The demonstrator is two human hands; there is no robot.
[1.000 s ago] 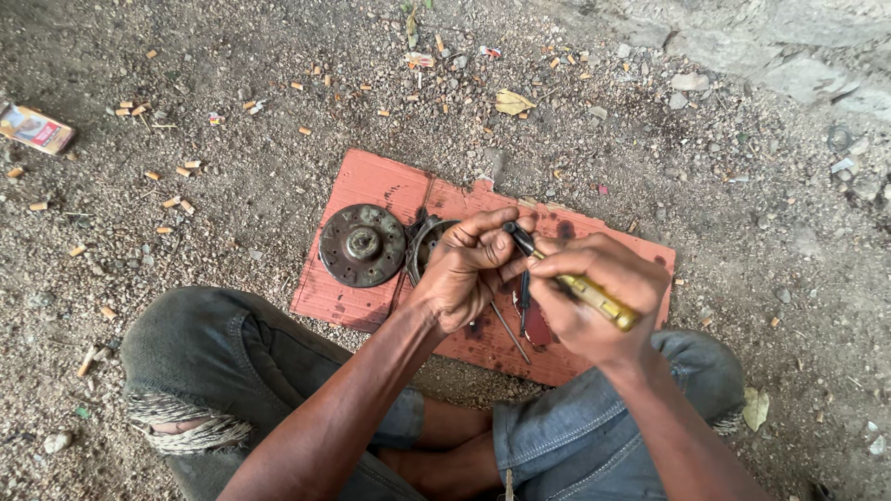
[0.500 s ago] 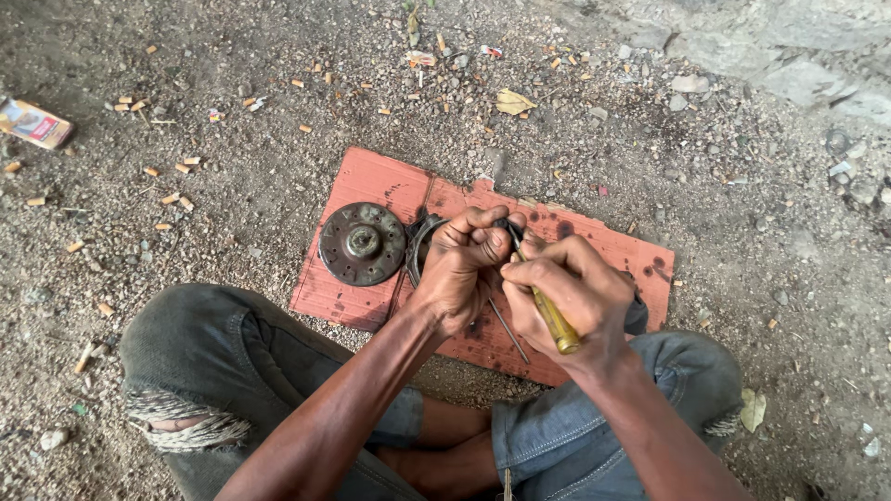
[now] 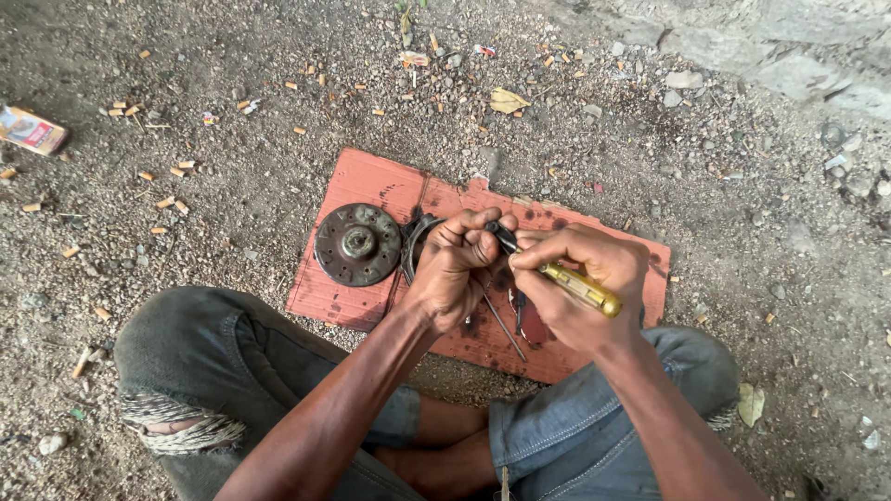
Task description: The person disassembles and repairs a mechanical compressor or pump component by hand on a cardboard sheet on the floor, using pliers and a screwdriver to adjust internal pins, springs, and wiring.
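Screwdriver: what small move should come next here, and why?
Probably a steady turn of the yellow-handled screwdriver: the right hand grips its handle, the tip end meets the small part clenched in the left hand, above the red board.

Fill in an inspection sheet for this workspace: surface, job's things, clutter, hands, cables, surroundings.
Surface: red board lying flat on gravel ground, stained dark in spots.
Job's things: screwdriver with a yellow handle; small dark part hidden in the left fist; round rusty metal disc on the board; thin metal rod beside the hands.
Clutter: cigarette butts, dry leaf, small flattened packet at far left.
Hands: left hand clenched on the small part; right hand, fingers wrapped round the screwdriver handle, tip pointed at the left fist.
Cables: nothing seen.
Surroundings: person sits cross-legged in jeans; pale rock top right.
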